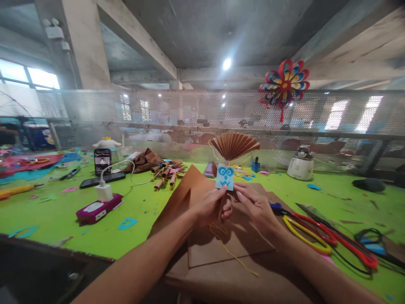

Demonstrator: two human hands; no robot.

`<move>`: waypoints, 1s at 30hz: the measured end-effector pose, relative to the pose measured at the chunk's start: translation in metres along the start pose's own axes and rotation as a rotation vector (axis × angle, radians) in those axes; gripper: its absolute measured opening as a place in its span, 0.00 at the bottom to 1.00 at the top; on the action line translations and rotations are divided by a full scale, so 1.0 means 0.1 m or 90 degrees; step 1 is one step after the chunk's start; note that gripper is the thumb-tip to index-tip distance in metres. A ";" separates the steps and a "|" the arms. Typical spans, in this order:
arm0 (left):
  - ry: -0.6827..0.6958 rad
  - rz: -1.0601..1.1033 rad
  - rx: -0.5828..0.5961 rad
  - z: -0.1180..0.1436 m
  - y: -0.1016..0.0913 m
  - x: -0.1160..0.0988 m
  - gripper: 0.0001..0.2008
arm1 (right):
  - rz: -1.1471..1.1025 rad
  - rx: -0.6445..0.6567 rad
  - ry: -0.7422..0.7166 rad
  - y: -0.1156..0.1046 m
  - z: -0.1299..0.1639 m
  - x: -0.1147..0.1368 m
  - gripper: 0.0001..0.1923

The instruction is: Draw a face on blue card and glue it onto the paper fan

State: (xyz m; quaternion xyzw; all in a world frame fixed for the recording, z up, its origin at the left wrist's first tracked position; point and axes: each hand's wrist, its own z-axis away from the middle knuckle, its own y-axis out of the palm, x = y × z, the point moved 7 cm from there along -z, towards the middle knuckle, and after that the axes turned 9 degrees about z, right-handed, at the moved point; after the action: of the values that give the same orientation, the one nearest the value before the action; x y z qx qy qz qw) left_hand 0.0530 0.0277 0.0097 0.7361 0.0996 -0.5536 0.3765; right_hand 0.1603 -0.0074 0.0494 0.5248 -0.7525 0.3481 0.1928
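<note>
A pleated brown paper fan [236,145] stands upright in front of me, its folds spread out at the top. On its lower part sits a light blue paper square [225,169] with a face drawn in darker blue. My left hand [209,207] is closed round the fan's lower part, thumb pressed on the bottom edge of the square. The fingers of my right hand [257,207] pinch at the right side, by the square's lower corner; exactly what lies between them is partly hidden. A yellow string [237,256] trails below my hands over brown paper sheets [218,253].
Scissors with yellow handles [305,236] and red-handled scissors [357,247] lie at right. Small brown paper rolls [166,173], a phone [103,162] and a purple power strip [99,209] are at left. Behind stand a blue bottle [255,164] and a white pot [300,164].
</note>
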 end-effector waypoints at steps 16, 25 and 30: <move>0.072 -0.060 -0.114 0.00 -0.13 -0.06 0.22 | 0.013 -0.328 0.103 -0.57 0.00 -0.09 0.16; 0.183 -0.026 -0.253 0.06 -0.26 -0.24 0.20 | 0.129 0.076 0.090 0.15 0.11 -0.12 0.14; 0.149 -0.013 -0.198 0.04 -0.08 -0.15 0.23 | -0.017 0.175 0.077 0.54 0.19 -0.05 0.13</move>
State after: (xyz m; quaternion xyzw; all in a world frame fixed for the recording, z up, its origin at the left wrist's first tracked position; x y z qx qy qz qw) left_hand 0.0400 0.0346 0.0196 0.7277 0.2342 -0.4457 0.4659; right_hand 0.1134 -0.0071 0.0155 0.5343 -0.6776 0.4764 0.1688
